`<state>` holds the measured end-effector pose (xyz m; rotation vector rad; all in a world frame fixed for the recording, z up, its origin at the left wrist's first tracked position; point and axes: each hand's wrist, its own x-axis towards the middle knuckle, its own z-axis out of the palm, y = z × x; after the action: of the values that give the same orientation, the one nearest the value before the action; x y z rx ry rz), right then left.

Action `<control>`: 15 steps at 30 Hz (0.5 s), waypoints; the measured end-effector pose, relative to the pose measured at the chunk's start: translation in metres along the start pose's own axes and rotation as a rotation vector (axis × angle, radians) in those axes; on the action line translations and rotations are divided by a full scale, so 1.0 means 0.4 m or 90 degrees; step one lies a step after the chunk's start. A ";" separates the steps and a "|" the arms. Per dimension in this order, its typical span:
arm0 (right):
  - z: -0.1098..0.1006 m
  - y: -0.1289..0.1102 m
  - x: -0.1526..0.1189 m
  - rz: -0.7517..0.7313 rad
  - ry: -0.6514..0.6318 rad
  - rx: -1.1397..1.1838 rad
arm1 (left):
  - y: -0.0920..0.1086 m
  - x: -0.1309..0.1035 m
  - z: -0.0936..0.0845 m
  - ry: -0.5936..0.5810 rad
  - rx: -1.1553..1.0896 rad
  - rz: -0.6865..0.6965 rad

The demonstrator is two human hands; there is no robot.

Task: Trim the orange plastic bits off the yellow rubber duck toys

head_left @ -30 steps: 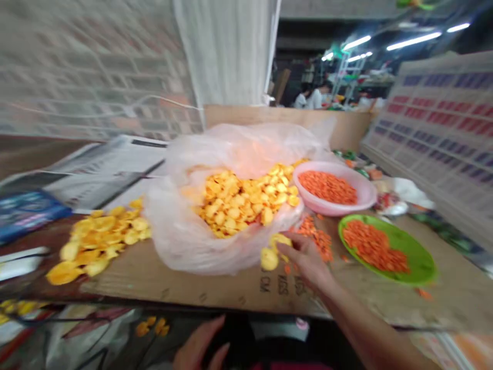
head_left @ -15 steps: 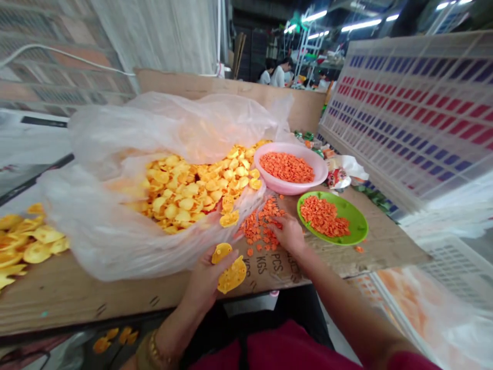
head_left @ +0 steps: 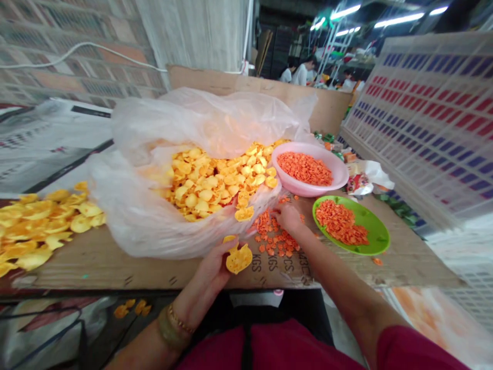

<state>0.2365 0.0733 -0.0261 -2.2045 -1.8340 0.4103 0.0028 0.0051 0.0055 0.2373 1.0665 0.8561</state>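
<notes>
Near the table's front edge, my left hand (head_left: 220, 263) grips a yellow plastic piece (head_left: 239, 258) with small holes in it. My right hand (head_left: 287, 217) reaches down at the loose orange pieces (head_left: 275, 241) on the cardboard, its fingers bent together; what they hold, if anything, is too small to tell. Beyond my hands a clear plastic bag (head_left: 134, 216) lies open, full of yellow pieces (head_left: 206, 195). A pink bowl (head_left: 283, 183) of orange pieces stands behind my right hand, and a green plate (head_left: 379, 236) with more orange pieces lies to its right.
More yellow pieces (head_left: 34, 226) are heaped at the left. White crates (head_left: 435, 108) rise along the right side. A crumpled wrapper (head_left: 360, 184) lies behind the green plate. A few yellow pieces (head_left: 133, 307) are below the table edge. People sit far back.
The view has swung left, showing more of the left heap. The yellow piece in my left hand is turned differently. My right hand has shifted slightly toward the back of the loose orange pieces.
</notes>
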 end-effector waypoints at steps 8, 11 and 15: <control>-0.005 -0.040 -0.150 -0.004 0.000 0.284 | 0.009 -0.019 -0.054 -0.091 -0.038 -0.020; -0.006 -0.084 -0.251 0.016 -0.167 0.643 | -0.004 -0.025 -0.053 -0.048 0.047 0.014; 0.020 -0.155 -0.314 0.062 -0.263 0.759 | -0.033 -0.023 -0.028 0.082 0.136 0.155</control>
<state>0.1556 -0.0391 -0.0037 -1.3776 -1.0604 1.5616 -0.0019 -0.0129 -0.0011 0.5052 1.2684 0.9851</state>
